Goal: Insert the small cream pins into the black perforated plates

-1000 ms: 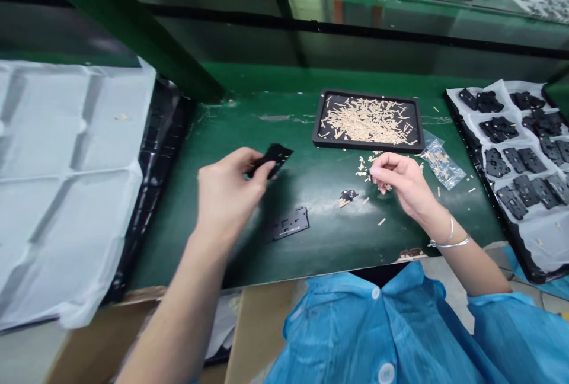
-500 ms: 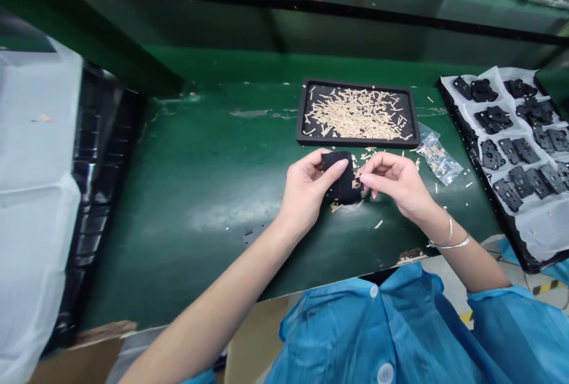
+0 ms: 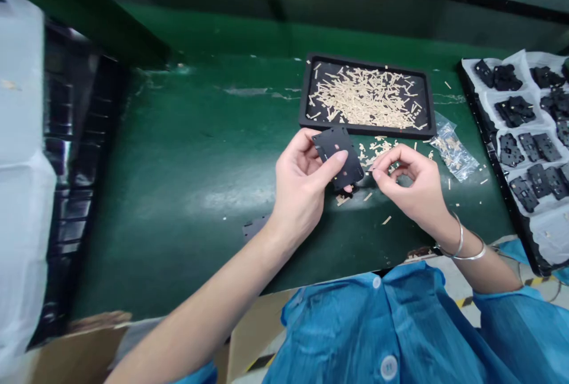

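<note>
My left hand is closed around a flat black plate, thumb on its face, which has small slots and cut-outs. Just right of the plate, my right hand pinches with thumb and forefinger; a tiny dark thing shows at the fingertips, too small to name. Pale short strips lie scattered on the green table beneath and behind both hands. Behind them a black tray holds a heap of the same strips. Partly under my left forearm lies another dark flat plate.
On the right, a lined tray holds several black parts in rows. A clear plastic bag with strips in it lies beside the strip tray. At the left stands a black tray with white sheeting over it. The table's front edge is worn.
My left hand has turned the black plate so its face shows more plainly. My right hand has drawn away from the plate to the right. The whole view has shifted a little.
</note>
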`<action>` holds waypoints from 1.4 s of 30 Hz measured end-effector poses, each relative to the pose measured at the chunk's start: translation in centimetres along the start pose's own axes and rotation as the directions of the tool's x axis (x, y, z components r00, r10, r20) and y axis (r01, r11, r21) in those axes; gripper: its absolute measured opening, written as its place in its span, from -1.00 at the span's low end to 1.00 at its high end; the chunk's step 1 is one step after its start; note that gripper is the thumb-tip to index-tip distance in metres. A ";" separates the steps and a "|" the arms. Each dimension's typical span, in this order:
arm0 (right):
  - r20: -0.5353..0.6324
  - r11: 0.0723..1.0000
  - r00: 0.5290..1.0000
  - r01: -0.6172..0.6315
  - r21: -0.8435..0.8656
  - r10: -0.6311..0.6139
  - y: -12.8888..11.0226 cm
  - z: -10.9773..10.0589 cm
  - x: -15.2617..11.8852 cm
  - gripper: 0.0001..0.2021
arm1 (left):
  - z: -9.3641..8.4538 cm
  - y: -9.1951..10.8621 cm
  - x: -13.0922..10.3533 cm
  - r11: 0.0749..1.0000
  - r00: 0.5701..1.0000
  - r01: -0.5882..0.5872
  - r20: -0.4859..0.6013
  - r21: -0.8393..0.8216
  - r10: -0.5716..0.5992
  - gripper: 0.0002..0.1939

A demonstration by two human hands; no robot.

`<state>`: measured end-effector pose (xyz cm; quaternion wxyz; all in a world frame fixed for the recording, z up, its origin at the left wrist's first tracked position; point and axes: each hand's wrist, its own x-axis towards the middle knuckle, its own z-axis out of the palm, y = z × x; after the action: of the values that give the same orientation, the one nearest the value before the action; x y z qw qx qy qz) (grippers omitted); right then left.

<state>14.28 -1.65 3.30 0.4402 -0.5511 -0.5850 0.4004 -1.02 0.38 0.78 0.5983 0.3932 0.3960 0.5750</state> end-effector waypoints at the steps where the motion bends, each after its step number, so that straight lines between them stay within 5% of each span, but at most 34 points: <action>1: 0.012 1.000 1.000 -0.003 -0.007 0.003 0.0 0.1 0.0 -0.93 | 0.0 -0.1 0.0 1.000 1.000 -0.015 -0.003 -0.014 0.015 -0.67; 19: 0.077 1.000 0.997 0.007 -0.002 -0.007 -0.2 0.2 -0.3 -0.90 | 0.0 0.0 -0.4 0.999 0.999 -0.044 0.025 0.011 0.044 -0.69; 32: 0.138 0.966 0.977 -0.187 0.178 0.164 0.0 0.2 0.3 -0.92 | 0.0 0.1 -0.5 0.991 0.994 -0.111 0.003 0.075 0.111 -0.72; 42: 0.156 0.958 0.972 -0.204 0.203 0.174 0.1 0.4 0.4 -0.89 | -0.2 0.1 -0.4 0.980 0.988 -0.154 0.030 0.125 0.151 -0.71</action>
<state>13.95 -1.27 3.09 0.4165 -0.5244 -0.5107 0.5391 -1.26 0.03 0.82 0.5302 0.4657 0.3945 0.5886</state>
